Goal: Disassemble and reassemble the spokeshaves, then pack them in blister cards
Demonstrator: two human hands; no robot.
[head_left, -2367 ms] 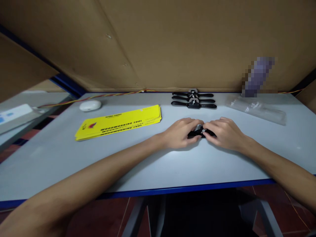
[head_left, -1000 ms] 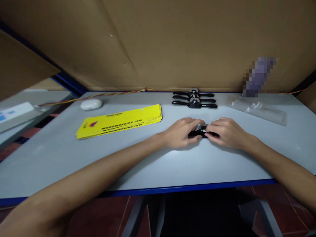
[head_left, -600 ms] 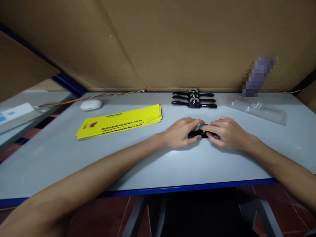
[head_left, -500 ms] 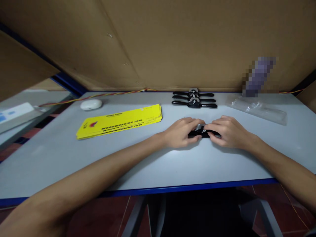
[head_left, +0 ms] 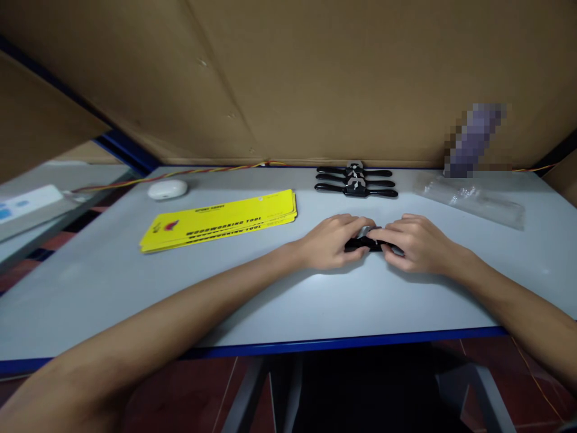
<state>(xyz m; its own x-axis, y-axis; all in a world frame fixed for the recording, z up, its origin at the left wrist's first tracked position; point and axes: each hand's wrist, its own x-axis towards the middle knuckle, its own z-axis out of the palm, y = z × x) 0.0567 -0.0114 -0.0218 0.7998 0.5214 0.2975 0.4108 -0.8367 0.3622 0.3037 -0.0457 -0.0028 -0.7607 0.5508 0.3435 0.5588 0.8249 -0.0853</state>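
A black spokeshave (head_left: 375,245) with a silver metal part in its middle lies low over the table in front of me, largely covered by my fingers. My left hand (head_left: 336,242) grips its left side, thumb at the near edge. On the other side my right hand (head_left: 415,243) is closed round the right handle, and its index finger reaches over the metal part in the middle. Behind my hands, three more spokeshaves (head_left: 355,186) of the same look are lined up one behind another.
Yellow printed cards (head_left: 220,221) lie stacked at the left. Beyond them sits a white rounded case (head_left: 167,189). Clear plastic sleeves (head_left: 473,201) rest at the right, near a blurred purple object (head_left: 475,139). A cable (head_left: 202,172) runs along the cardboard wall (head_left: 315,78).
My right index finger has shifted further left over the metal middle of the spokeshave. Both hands stay in nearly the same place.
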